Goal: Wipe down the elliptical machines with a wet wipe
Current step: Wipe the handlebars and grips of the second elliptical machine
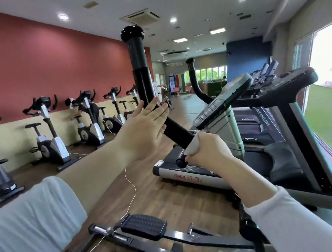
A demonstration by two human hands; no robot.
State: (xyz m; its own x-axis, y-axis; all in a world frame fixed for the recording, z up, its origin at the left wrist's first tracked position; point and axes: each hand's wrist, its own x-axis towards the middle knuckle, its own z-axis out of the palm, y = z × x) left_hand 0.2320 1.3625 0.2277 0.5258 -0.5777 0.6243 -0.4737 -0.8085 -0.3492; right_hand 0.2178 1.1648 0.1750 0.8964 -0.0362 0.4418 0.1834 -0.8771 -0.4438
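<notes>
Along the red wall at far left, exercise bikes (52,133) line up, the nearest cut off by the frame edge. Next, the left hand (143,131) is released, fingers straight, crossing the elliptical's black handlebar (140,69) — whether it touches is hard to tell. Lower on that bar, the right hand (209,151) grasps the wet wipe (192,147) wrapped round it — mostly hidden under the fingers. Console (223,103) and treadmill (277,101) sit further right.

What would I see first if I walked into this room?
The big black handlebar pole sticking up in the middle, with the left hand flat against it and the right hand gripping it lower down through a pale wipe. Next, the row of exercise bikes along the red wall on the left.
</notes>
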